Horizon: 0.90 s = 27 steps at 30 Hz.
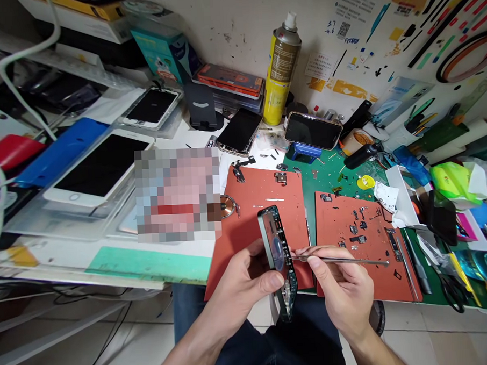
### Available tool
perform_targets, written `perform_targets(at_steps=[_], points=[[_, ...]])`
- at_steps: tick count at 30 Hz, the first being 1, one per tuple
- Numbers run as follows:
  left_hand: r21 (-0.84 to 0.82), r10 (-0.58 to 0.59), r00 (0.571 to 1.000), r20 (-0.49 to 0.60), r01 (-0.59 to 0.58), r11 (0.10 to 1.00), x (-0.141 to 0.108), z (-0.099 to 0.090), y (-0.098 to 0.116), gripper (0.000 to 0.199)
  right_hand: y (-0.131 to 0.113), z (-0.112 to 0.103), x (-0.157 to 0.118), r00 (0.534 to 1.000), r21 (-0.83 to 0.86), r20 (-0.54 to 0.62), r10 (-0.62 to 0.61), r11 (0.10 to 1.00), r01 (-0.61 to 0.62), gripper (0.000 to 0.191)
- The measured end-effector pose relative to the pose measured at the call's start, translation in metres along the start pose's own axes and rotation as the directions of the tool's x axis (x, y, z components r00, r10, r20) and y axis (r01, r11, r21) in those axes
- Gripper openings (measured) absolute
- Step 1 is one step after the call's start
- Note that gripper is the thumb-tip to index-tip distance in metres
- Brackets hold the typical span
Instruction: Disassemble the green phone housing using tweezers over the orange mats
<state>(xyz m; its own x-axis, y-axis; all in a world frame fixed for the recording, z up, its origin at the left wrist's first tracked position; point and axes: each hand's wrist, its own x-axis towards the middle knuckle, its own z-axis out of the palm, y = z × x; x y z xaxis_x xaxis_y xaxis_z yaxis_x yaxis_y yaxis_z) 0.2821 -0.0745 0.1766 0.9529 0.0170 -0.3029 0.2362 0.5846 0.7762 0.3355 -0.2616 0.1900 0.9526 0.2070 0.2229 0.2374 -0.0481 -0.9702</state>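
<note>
My left hand (251, 276) grips an opened phone frame (277, 251), tilted on its edge above the front of the left red mat (246, 241). Its inner side faces right, showing a round coil area and small fittings along the rim. Between the thumb and fingers of my right hand (344, 280) is a thin metal tool, likely tweezers (352, 260). One end points at the frame's inner edge; whether it touches cannot be made out. Small phone parts (359, 239) lie scattered on the right red mat (332, 275).
A yellow spray can (278, 68) stands at the back beside a propped phone (314, 130). White-framed phones (101, 167) lie at the left. Scissors (452, 292) and a screwdriver-like tool (416, 263) rest near the right edge. One patch at centre left is pixelated.
</note>
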Motion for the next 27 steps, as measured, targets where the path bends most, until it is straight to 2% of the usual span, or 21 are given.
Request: perform_targets(at_steps=[4, 7, 10, 23, 27], points=[[0.015, 0.015, 1.000, 0.012, -0.016, 1.000, 0.001, 0.002, 0.000, 0.053, 0.004, -0.007, -0.002, 0.983, -0.094, 0.102, -0.151, 0.983, 0.160, 0.034], [0.025, 0.023, 1.000, 0.017, -0.023, 0.999, 0.001, 0.002, 0.001, 0.052, 0.005, -0.012, 0.000, 0.958, -0.154, 0.201, -0.206, 0.959, 0.239, 0.043], [0.039, 0.023, 0.999, 0.035, -0.024, 0.999, 0.002, 0.002, 0.001, 0.051, 0.005, -0.014, 0.002, 0.938, -0.181, 0.253, -0.237, 0.941, 0.286, 0.050], [0.028, 0.011, 0.999, 0.054, -0.013, 1.000, 0.002, -0.001, -0.001, 0.052, 0.002, -0.015, 0.006, 0.925, -0.203, 0.290, -0.246, 0.929, 0.310, 0.048], [0.028, 0.020, 0.998, 0.051, -0.022, 0.999, 0.001, -0.002, -0.002, 0.055, 0.001, -0.014, 0.007, 0.946, -0.178, 0.250, -0.206, 0.950, 0.254, 0.041]])
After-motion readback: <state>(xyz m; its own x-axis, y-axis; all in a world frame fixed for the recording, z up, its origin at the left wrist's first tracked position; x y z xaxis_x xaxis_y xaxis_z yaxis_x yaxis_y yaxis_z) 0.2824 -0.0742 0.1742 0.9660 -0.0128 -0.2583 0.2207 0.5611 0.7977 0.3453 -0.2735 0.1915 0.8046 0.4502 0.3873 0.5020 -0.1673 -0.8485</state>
